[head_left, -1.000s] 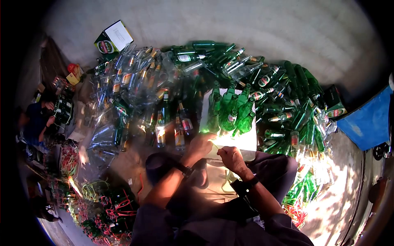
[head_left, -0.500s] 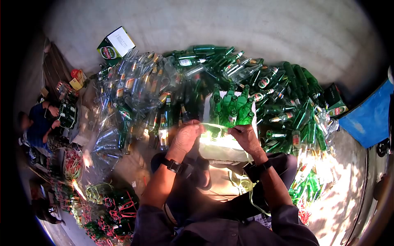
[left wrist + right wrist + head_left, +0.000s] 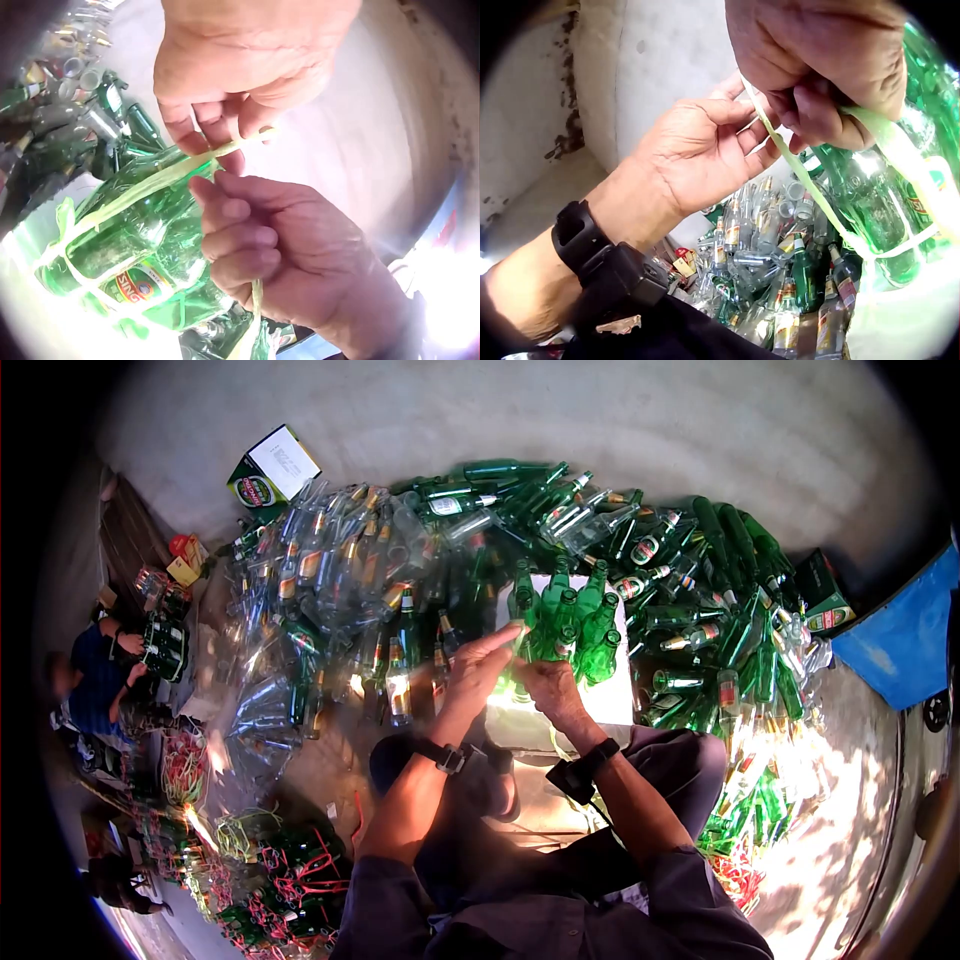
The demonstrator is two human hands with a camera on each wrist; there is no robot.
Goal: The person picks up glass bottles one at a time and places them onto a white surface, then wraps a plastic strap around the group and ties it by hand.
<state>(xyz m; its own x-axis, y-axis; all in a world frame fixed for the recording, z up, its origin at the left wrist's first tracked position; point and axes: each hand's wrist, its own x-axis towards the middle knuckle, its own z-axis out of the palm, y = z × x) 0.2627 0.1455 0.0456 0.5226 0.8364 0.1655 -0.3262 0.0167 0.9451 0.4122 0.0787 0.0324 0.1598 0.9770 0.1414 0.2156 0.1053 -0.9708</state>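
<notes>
A bundle of green glass bottles (image 3: 565,625) stands on a white block (image 3: 605,705) in front of my knees. A pale green plastic strap (image 3: 150,184) runs round the bundle (image 3: 142,255). My left hand (image 3: 480,660) reaches in from the left, fingers toward the bottle necks, and pinches the strap's end (image 3: 259,136). My right hand (image 3: 545,685) sits just beside it, against the bundle's near side, fingers curled round the strap (image 3: 810,187). In the right wrist view the right hand (image 3: 817,60) is at the top and the left hand (image 3: 697,150) is below it.
Heaps of loose bottles ring the block, clear ones (image 3: 330,570) on the left and green ones (image 3: 700,590) on the right. A carton (image 3: 275,460) lies at the back left, a blue sheet (image 3: 900,650) at the right. Another person (image 3: 95,670) sits far left near tied bundles (image 3: 290,870).
Both hands lifted from the block's near edge up to the bottle bundle. Half a second ago they held the strap stretched between them; now they are close together at the bundle.
</notes>
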